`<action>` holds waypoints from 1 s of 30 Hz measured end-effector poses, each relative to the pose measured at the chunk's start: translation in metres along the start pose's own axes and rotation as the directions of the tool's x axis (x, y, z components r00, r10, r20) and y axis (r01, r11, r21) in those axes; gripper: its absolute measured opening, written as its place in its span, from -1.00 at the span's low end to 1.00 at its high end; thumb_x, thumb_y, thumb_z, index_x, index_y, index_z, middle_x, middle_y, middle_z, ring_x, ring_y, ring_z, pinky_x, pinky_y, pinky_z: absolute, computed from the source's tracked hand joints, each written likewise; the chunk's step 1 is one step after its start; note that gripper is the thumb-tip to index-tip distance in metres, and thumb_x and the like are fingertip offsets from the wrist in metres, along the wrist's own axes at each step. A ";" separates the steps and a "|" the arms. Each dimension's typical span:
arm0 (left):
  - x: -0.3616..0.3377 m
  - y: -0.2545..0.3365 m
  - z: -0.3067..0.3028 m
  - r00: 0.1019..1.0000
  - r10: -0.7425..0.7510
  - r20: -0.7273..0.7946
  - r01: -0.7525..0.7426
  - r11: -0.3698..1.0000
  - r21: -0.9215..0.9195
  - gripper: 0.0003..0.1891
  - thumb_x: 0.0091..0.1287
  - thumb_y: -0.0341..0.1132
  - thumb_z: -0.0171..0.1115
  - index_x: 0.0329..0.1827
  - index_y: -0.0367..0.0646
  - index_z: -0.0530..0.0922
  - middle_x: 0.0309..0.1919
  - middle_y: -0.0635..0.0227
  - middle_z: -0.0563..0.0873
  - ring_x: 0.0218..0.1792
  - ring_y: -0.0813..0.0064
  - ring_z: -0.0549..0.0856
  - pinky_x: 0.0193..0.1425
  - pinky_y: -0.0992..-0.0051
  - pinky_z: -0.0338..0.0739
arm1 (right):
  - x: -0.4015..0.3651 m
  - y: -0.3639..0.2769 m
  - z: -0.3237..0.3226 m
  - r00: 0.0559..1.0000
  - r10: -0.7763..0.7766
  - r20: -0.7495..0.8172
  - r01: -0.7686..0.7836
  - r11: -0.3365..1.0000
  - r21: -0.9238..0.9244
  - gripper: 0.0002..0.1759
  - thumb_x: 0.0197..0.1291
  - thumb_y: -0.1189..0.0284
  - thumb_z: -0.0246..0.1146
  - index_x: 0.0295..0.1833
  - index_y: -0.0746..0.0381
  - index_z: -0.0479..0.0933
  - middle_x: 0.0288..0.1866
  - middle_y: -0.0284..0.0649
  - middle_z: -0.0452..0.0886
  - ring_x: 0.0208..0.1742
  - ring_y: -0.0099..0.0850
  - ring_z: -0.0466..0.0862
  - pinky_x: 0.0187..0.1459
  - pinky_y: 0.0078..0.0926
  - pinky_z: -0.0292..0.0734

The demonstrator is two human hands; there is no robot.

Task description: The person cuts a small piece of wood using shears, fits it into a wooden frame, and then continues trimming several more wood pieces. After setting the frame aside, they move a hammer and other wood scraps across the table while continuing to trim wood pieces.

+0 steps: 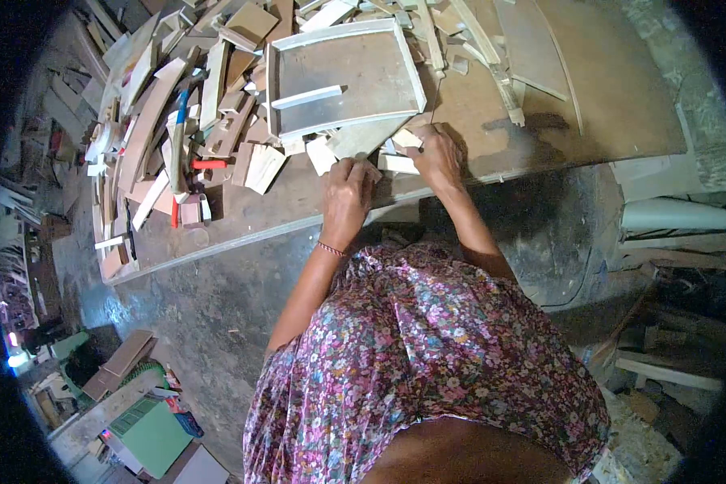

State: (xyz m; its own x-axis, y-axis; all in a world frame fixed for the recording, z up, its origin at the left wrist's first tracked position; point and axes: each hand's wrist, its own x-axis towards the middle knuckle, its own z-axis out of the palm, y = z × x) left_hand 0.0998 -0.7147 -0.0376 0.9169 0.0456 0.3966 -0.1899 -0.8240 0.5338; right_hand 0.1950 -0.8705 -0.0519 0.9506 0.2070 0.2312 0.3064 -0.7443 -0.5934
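1. Head view: the block (406,139), small and pale, is just off the near right corner of the frame (410,68), on the wearer's side.
2. The right hand (441,157), also beyond that corner, appears to pinch the block's right end between thumb and fingers.
3. The left hand (348,194), nearer the wearer than the frame's near rail, is curled with fingertips down at a brown chip (373,172); whether it grips the chip cannot be told.
4. The block looks like bare wood, so it should be light, stiff and fairly dry to the touch, unlikely to slip; sharp edges or splinters may be the main nuisance.
5. Its long sides, near one end, seem the best hold: thumb against fingers, leaving the other end free.
6. The strip (398,164), white and flat, lies on the frame's near side, below the block; it would probably lift easily by its edges.
7. The board (369,139), thin and angular, sits against the frame's near rail and may chip at its points.
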 end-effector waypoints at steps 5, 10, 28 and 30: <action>0.001 0.003 0.000 0.998 0.031 -0.059 -0.031 0.999 0.012 -0.84 0.06 -0.46 0.15 -0.28 -0.27 0.49 -0.31 0.09 0.51 -0.25 0.11 0.48 -0.18 0.27 0.37 | -0.001 0.005 -0.002 0.991 0.109 0.082 -0.120 0.983 0.142 -0.70 -0.21 0.53 0.33 -0.26 0.30 0.49 -0.37 -0.05 0.55 -0.31 -0.14 0.56 -0.25 -0.28 0.43; 0.003 0.004 0.000 0.998 -0.003 -0.062 0.001 1.000 -0.028 -0.85 0.07 -0.46 0.14 -0.29 -0.26 0.49 -0.37 0.12 0.51 -0.28 0.12 0.49 -0.21 0.26 0.36 | -0.002 0.009 0.002 0.994 0.105 -0.009 -0.103 0.985 0.136 -0.73 -0.18 0.54 0.32 -0.26 0.29 0.49 -0.41 -0.08 0.53 -0.35 -0.21 0.57 -0.28 -0.30 0.43; -0.025 -0.086 -0.067 0.875 -0.296 -0.383 0.363 0.925 0.115 -0.86 0.06 -0.48 0.14 -0.30 -0.28 0.50 -0.37 0.10 0.51 -0.29 0.09 0.49 -0.19 0.23 0.35 | -0.021 -0.130 0.058 0.897 -0.422 0.131 0.362 0.872 0.331 -0.90 0.04 0.50 0.13 -0.32 0.30 0.46 -0.40 -0.04 0.51 -0.39 -0.07 0.54 -0.35 -0.24 0.43; -0.024 -0.104 -0.078 0.866 -0.309 -0.394 0.395 0.905 0.158 -0.81 0.06 -0.49 0.12 -0.25 -0.32 0.48 -0.32 0.02 0.50 -0.25 0.06 0.48 -0.16 0.22 0.35 | -0.024 -0.145 0.073 0.890 -0.445 0.102 0.397 0.864 0.311 -0.90 0.04 0.52 0.13 -0.29 0.29 0.46 -0.40 -0.06 0.52 -0.39 -0.09 0.54 -0.35 -0.25 0.43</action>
State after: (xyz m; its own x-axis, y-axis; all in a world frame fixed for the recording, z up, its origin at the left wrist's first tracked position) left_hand 0.0698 -0.5863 -0.0441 0.7143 0.5161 0.4726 0.2454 -0.8172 0.5216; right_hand 0.1311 -0.7215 -0.0277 0.7144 0.5801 0.3913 0.6569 -0.3635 -0.6605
